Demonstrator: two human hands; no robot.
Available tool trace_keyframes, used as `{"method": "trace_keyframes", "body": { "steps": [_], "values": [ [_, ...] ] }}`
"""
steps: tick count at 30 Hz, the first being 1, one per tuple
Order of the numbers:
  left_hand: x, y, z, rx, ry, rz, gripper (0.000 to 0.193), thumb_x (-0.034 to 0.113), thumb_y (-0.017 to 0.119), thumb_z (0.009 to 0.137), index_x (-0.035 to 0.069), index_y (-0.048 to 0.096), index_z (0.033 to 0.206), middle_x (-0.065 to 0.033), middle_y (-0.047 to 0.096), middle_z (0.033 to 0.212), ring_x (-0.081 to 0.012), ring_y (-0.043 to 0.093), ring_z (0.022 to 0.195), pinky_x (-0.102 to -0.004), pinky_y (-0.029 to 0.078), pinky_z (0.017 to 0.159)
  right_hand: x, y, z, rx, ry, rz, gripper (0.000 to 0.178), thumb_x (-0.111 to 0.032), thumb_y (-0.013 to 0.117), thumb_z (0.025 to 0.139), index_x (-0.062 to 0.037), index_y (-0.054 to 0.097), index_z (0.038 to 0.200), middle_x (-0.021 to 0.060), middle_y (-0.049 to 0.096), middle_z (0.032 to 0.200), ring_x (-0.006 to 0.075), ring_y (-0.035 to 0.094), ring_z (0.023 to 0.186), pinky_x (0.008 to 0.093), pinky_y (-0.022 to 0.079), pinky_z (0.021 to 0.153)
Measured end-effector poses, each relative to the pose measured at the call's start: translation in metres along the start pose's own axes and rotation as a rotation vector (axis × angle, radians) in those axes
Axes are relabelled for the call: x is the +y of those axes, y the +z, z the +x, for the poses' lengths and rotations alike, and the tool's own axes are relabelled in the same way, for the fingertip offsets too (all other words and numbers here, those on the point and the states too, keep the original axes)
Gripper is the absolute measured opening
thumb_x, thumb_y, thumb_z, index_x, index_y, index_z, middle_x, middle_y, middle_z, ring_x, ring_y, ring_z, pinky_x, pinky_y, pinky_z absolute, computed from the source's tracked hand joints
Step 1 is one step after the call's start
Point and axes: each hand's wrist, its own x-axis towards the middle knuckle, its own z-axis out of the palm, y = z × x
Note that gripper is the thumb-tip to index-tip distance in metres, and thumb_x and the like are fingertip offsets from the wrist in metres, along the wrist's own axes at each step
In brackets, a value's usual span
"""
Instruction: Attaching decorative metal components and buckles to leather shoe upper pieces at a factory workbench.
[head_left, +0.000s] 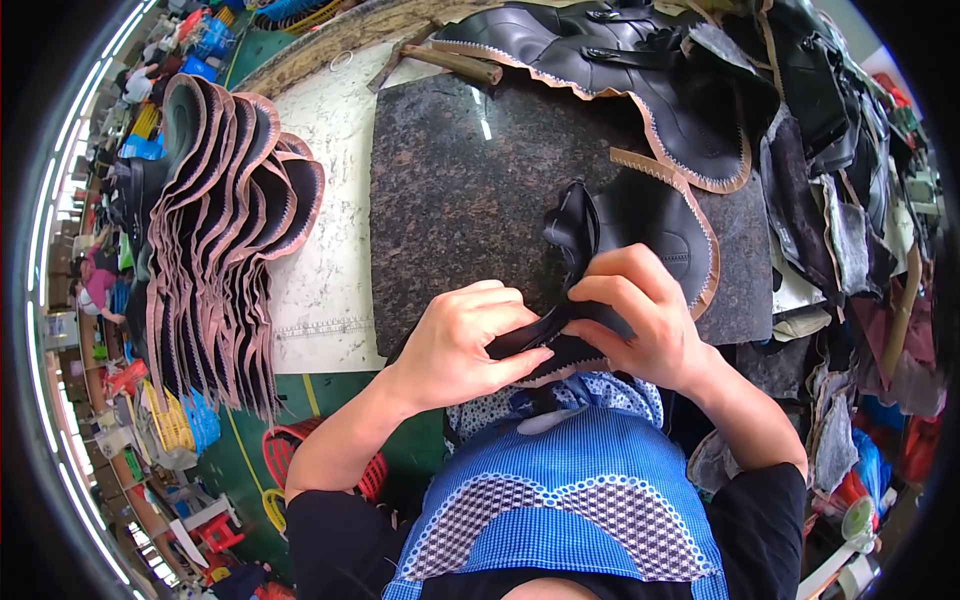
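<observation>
A black leather boot upper [655, 215] with a tan zigzag-stitched edge lies partly on a dark speckled stone slab [460, 190]. Its near part folds up and hangs over the slab's front edge. My left hand [462, 340] is closed on the folded black edge, thumb and fingers pinching it. Close by on the right, my right hand [640, 315] pinches the same upper between thumb and fingertips. A narrow black strip or flap of it stands up beyond my fingers. The exact spot gripped is partly hidden by my fingers.
Left of the slab, a tall stack of tan-edged black pieces [225, 210] sits on a white board [325, 240]. A wooden-handled hammer [455, 63] lies at the slab's far edge. More black uppers [560, 50] cover the back right. A red basket [375, 475] stands below.
</observation>
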Motion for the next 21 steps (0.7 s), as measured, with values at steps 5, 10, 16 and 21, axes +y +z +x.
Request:
{"method": "trace_keyframes", "body": {
  "steps": [5,10,16,21],
  "values": [
    [0.008,-0.005,-0.005,0.041,0.006,0.045,0.022,0.005,0.086,0.069,0.0,0.073,0.086,-0.0065,0.058,0.069,-0.0226,0.055,0.064,-0.0359,0.044,0.057,-0.004,-0.001,0.005,-0.103,-0.086,-0.048,0.032,-0.008,0.084,0.073,-0.002,0.068,0.1,0.0117,0.062,0.098,0.0287,0.066,0.077,0.0375,0.055,0.065],
    [0.016,-0.003,-0.008,0.058,-0.041,0.056,0.022,0.005,0.086,0.069,0.001,0.074,0.088,-0.0073,0.06,0.071,-0.0234,0.058,0.065,-0.0358,0.045,0.058,-0.005,0.001,-0.005,-0.092,-0.211,-0.155,0.029,-0.011,0.083,0.069,-0.0008,0.07,0.092,0.0084,0.061,0.089,0.0219,0.064,0.069,0.0343,0.049,0.055],
    [0.018,0.001,-0.011,0.045,-0.064,0.101,0.021,0.008,0.087,0.07,0.002,0.074,0.086,-0.0069,0.062,0.073,-0.0242,0.059,0.066,-0.0363,0.047,0.058,-0.008,0.005,-0.015,-0.025,-0.281,-0.246,0.034,-0.012,0.08,0.059,-0.0018,0.075,0.09,0.0052,0.065,0.089,0.0155,0.055,0.064,0.0305,0.04,0.055],
    [0.02,0.001,-0.01,-0.04,-0.062,0.097,0.018,0.017,0.082,0.077,0.005,0.071,0.083,-0.0055,0.059,0.075,-0.0241,0.061,0.071,-0.0376,0.051,0.06,-0.01,0.008,-0.02,0.016,-0.294,-0.268,0.034,-0.019,0.071,0.059,-0.0052,0.075,0.09,0.0019,0.065,0.093,0.0132,0.054,0.064,0.028,0.04,0.054]
  ]
}}
